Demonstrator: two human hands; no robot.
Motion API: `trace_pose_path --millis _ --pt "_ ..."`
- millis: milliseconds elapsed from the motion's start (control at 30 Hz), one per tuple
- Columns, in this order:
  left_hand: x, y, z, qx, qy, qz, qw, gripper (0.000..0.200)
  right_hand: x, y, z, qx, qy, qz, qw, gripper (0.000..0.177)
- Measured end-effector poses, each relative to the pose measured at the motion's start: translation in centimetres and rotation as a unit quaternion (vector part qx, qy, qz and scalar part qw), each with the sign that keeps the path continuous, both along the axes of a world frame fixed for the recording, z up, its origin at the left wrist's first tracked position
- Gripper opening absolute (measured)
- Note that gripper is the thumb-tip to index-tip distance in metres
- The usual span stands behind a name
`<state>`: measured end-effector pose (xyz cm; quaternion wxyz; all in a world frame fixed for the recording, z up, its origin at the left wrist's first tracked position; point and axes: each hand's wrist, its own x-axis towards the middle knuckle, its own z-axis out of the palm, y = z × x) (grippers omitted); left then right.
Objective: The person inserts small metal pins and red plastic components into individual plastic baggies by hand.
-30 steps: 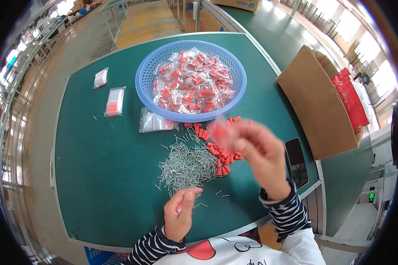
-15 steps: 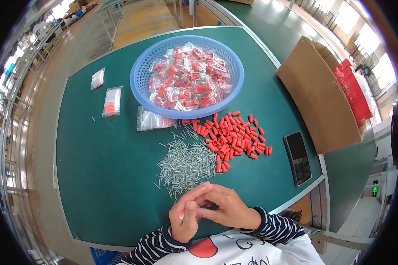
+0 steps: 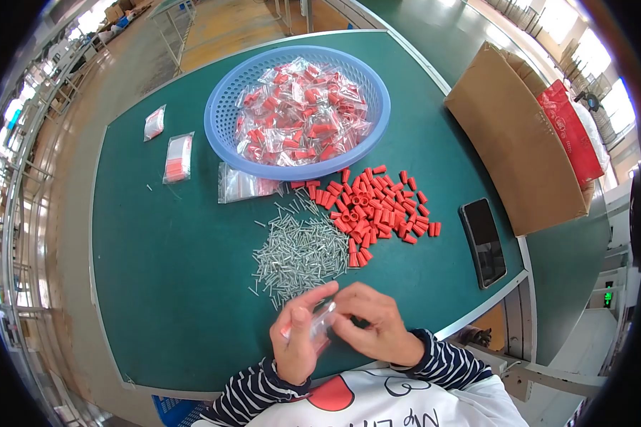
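Note:
My left hand [image 3: 297, 344] is closed around a small clear plastic bag [image 3: 322, 322] near the front of the table. A bit of red shows by that thumb, and the rest of the bag's contents are hidden. With bent fingers, my right hand [image 3: 374, 322] pinches the bag's upper edge. Just beyond my hands lies a loose pile of silvery screws [image 3: 299, 255]. Beside it on the right are many red cone-shaped caps [image 3: 377, 206]. A blue plastic basket [image 3: 224, 146] behind them holds bagged red caps with metal pieces.
Flat plastic bags [image 3: 243, 185] lie against the basket's front, with bag packs [image 3: 178, 158] farther left. A phone [image 3: 482, 242] rests near the table's right edge. Beyond it stands a cardboard box [image 3: 513, 149] with a red bag [image 3: 570, 132] in it.
My hands have come apart slightly, and the clear bag now shows between them. The right hand's fingers have shifted to the bag's edge. The view has tilted a little.

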<state>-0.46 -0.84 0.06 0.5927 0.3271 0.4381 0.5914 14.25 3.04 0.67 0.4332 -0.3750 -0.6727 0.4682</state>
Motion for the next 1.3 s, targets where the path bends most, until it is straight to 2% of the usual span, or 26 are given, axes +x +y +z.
trace_pose_path --millis 67,167,267,367,467,567,767,867,1000,1067,1300 --pt "-0.4 0.5 1.0 -0.063 -0.020 0.013 0.998 0.052 0.6 0.3 0.9 -0.071 0.008 -0.011 0.997 0.010" --pt "-0.3 0.9 1.2 -0.112 0.004 0.037 0.993 0.053 1.6 0.7 0.7 -0.078 -0.006 -0.015 0.997 0.010" --pt "-1.2 0.5 0.7 -0.109 -0.058 -0.034 0.992 0.045 1.9 0.9 0.9 -0.063 -0.011 -0.017 0.998 0.008" --pt "-1.2 0.8 0.4 0.016 0.100 -0.053 0.993 0.030 2.2 1.1 1.3 -0.044 -0.038 0.003 0.998 0.007" --pt "-1.3 0.9 1.3 -0.037 0.102 -0.059 0.992 0.023 2.4 1.2 1.2 -0.004 -0.056 0.016 0.998 0.008" --pt "-1.2 1.2 1.8 -0.024 0.126 -0.059 0.990 0.016 2.8 1.6 1.5 0.026 -0.076 0.038 0.996 0.008" --pt "-1.8 1.0 0.6 0.037 0.225 -0.102 0.968 0.016 3.8 2.0 2.4 0.032 -0.132 0.086 0.987 0.008" --pt "-1.7 0.8 0.2 0.069 0.253 -0.075 0.962 0.014 3.6 1.9 2.4 0.031 -0.112 0.058 0.991 0.011" --pt "-1.3 1.0 0.9 0.143 0.376 -0.003 0.915 0.015 3.5 1.7 3.3 -0.026 -0.110 0.026 0.993 0.015" --pt "-1.1 0.9 0.7 0.158 0.394 0.021 0.905 0.017 3.7 1.6 2.5 -0.011 -0.091 0.051 0.994 0.014" --pt "-1.2 0.9 -0.1 0.237 0.451 0.023 0.860 0.025 3.1 0.8 2.5 -0.045 -0.077 0.042 0.995 0.011"
